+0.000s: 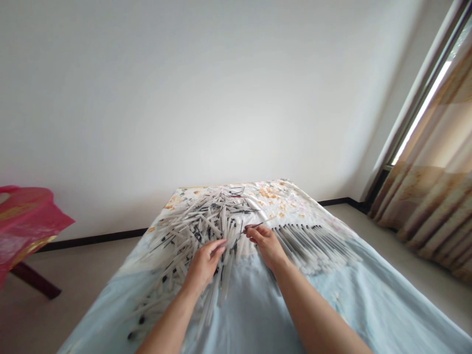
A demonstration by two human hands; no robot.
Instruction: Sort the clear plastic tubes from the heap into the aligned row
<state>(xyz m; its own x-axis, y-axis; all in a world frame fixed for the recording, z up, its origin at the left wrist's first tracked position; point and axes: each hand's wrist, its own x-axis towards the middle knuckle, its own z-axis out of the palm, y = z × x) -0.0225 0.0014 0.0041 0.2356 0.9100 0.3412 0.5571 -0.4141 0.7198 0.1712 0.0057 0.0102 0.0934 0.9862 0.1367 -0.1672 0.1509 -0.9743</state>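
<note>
My right hand (266,244) pinches a thin dark rod (258,224) between thumb and fingertips, a little above the cloth. To its left, my left hand (204,263) has its fingers curled inward at the edge of a loose pile of whitish, slender tubes (184,231). What those fingers hold, if anything, is hard to make out. Several tubes in the pile have black ends, and thin black rods lie crosswise among them. Beyond my right hand, a neat row of similar tubes (313,248) with dark tips lies side by side.
A floral and pale blue cloth (254,300) covers the table, whose far edge meets a white wall (221,98). At the left stands a stool draped in red plastic (29,216). A patterned curtain (435,187) hangs by the window on the right.
</note>
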